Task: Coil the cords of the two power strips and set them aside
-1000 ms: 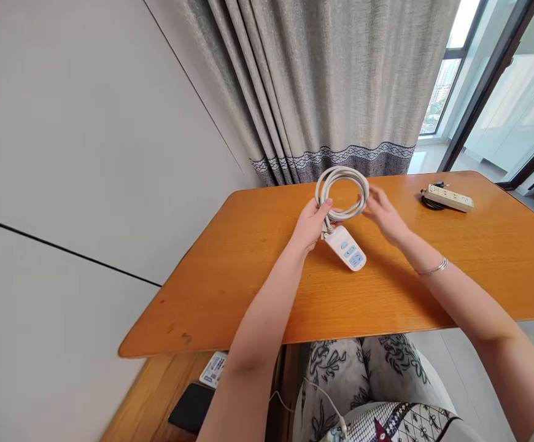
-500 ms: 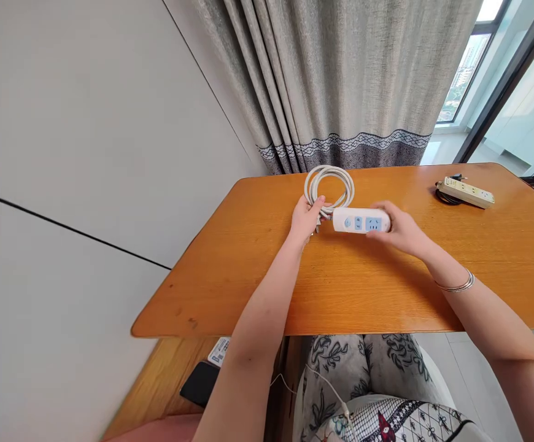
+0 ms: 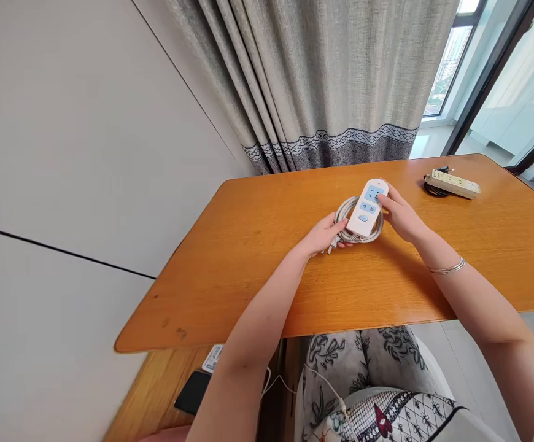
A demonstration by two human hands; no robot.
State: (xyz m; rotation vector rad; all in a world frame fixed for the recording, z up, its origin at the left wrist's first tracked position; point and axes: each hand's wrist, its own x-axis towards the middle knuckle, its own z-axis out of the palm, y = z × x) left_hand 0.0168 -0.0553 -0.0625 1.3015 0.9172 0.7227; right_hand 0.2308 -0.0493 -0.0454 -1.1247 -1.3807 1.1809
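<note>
A white power strip (image 3: 367, 209) with light blue socket panels is tilted over its own coiled white cable (image 3: 343, 209), above the wooden table (image 3: 258, 264). My right hand (image 3: 398, 212) grips the strip's upper end, thumb on the socket face. With fingers closed round the coil near the strip's lower end, my left hand (image 3: 326, 234) holds the cable. The cable's plug (image 3: 333, 244) pokes out below my left thumb. Part of the coil is hidden behind the strip.
At the table's right back lies a second, cream power strip (image 3: 453, 183) with a black cord. A grey curtain (image 3: 331, 80) hangs behind the table, and a pale wall (image 3: 64, 153) stands at left. Below the front edge is a black phone-like object (image 3: 192, 391).
The strip has turned from lying crosswise to a steep tilt and now overlaps the coil. Both have come together, the coil lower and to the right. The view has shifted slightly.
</note>
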